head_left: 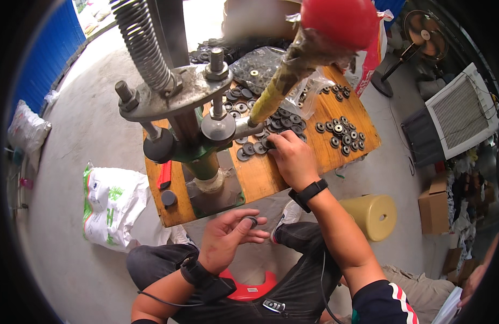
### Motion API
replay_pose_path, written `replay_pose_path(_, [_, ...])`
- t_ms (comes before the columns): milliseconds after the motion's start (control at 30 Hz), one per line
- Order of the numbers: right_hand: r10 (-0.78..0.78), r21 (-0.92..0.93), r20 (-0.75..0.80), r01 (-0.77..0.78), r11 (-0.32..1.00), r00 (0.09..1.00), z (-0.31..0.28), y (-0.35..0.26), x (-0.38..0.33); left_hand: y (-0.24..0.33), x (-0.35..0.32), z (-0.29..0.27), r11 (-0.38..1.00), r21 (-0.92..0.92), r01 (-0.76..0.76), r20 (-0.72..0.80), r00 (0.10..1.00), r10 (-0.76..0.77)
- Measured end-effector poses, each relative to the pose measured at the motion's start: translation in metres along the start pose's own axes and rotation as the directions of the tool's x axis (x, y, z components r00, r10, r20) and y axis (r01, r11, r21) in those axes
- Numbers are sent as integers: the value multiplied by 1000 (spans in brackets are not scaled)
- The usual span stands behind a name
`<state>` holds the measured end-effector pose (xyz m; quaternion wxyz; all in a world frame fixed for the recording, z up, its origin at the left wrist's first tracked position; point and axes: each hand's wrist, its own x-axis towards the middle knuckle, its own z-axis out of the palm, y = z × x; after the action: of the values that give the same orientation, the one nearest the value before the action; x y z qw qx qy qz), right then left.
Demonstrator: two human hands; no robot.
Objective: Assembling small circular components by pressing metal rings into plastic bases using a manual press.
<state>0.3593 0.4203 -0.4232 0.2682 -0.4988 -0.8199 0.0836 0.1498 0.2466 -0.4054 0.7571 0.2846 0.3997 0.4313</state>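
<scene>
My left hand [233,233] is held in front of the wooden table, pinching a small dark round disc [251,220] between thumb and fingers. On the tabletop my right hand [296,161] reaches into a pile of dark grey round discs [244,154]. Its fingertips close around one dark disc [266,142] at the pile's edge, partly hidden by the fingers. To the left of that hand stands a hand press [202,162] with a coil spring, bolted plate and green body. Its yellow taped lever [282,86] slants up to a red ball knob [338,21].
On the wooden table [362,116] lie grouped ringed wheels [341,135], clear plastic bags [257,67], a red-handled tool [164,175] and a lone black cap [168,198]. A white sack [117,205], yellow cylinder [371,217] and fan [422,35] surround it. Another person's hand [473,283] shows at right.
</scene>
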Motion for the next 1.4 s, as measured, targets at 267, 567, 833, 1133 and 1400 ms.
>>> replay_pose_path(267, [-29, 93, -247, 53, 994, 969, -20, -19, -8, -8, -5, -14, 978, -154, -143, 9, 989, 146])
replay_pose_path(567, [-361, 573, -55, 326, 752, 931, -50, -113, -74, 12, -26, -14, 943, 49, -330, -142, 932, 333])
replay_pose_path(833, [-248, 578, -103, 261, 773, 963, -49, -118, -75, 23, -28, -27, 888, 78, -452, 37, 892, 451])
replay_pose_path(1133, [-210, 540, -117, 240, 807, 971, -49, -126, -77, 27, -30, -22, 897, 42, -440, 42, 898, 438])
replay_pose_path(1400, [-316, 475, -129, 338, 812, 940, -48, -122, -79, 32, -33, -16, 686, 474, -551, 149, 819, 555])
